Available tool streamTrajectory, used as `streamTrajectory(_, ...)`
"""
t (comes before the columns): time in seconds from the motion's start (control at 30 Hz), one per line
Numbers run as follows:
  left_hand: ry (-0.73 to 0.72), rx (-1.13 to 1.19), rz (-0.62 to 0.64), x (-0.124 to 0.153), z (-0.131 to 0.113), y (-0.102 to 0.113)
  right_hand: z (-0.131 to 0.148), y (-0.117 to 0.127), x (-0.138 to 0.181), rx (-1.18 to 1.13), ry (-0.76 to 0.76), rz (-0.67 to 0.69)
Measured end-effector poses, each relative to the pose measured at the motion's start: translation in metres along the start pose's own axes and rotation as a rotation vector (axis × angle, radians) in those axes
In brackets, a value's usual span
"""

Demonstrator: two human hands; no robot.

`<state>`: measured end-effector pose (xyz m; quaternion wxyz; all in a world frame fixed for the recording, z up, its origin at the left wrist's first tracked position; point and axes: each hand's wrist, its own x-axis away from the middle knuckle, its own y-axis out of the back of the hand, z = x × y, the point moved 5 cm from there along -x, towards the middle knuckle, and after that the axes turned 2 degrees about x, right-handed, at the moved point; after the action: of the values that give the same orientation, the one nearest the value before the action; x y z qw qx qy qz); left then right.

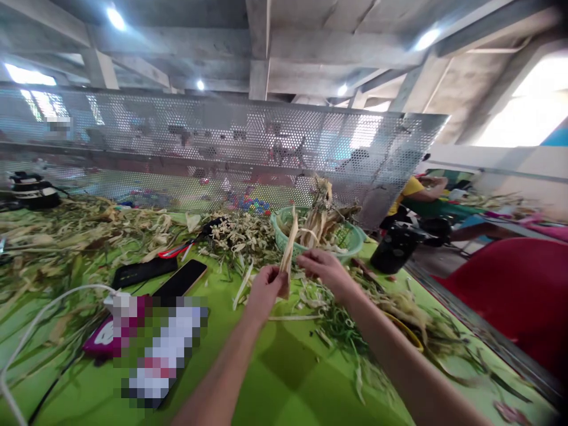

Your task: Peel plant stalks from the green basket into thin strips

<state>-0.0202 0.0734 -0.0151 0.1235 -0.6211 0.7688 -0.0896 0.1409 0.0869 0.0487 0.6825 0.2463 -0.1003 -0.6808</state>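
Observation:
My left hand (267, 285) pinches the lower end of a pale dried corn husk (289, 248), which stands nearly upright above the green table. Just to its right, my right hand (323, 266) is closed with the fingertips pressed together. Whether anything thin sits in that pinch is too small to make out. Behind both hands stands a light green plastic basket (280, 235), holding a bundle of dried husks (316, 216). Loose husk strips and green shreds (344, 328) lie under and beside my right forearm.
Heaped dry husks (110, 228) cover the table's left and back. Red-handled scissors (177, 251), a dark phone (181, 280), a purple power bank (104, 336) with a white cable lie left. A black container (394, 247) stands right. A perforated metal screen (222, 154) rises behind; a person (415, 192) sits beyond.

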Motion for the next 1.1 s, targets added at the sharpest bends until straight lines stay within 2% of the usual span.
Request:
streamTrajectory(0.07,-0.015,0.007,0.019,0.001,-0.001,-0.002,0.001,-0.024,0.013,0.016,0.042,0.017)
streamTrajectory(0.17,-0.019,0.023,0.009,0.003,-0.003,-0.003,-0.001,-0.036,0.022,-0.031,0.04,-0.025)
streamTrajectory(0.4,0.184,0.216,0.102,0.009,0.001,-0.013,-0.002,-0.027,0.029,-0.308,-0.025,0.055)
streamTrajectory(0.53,0.165,0.215,0.137,0.008,0.002,-0.014,-0.005,-0.023,0.031,-0.315,-0.016,0.056)
streamTrajectory(0.7,0.083,0.071,0.111,0.004,0.005,-0.009,-0.006,-0.024,0.03,-0.318,-0.027,0.052)
streamTrajectory(0.83,0.017,-0.06,0.074,0.003,0.005,-0.006,-0.005,-0.028,0.034,-0.279,-0.036,0.028)
streamTrajectory(0.93,-0.018,-0.17,0.015,0.003,0.002,-0.003,-0.004,-0.031,0.037,-0.164,0.02,-0.007)
streamTrajectory(1.1,-0.02,-0.125,0.026,0.004,-0.001,-0.004,-0.009,-0.029,0.036,0.027,0.094,-0.065)
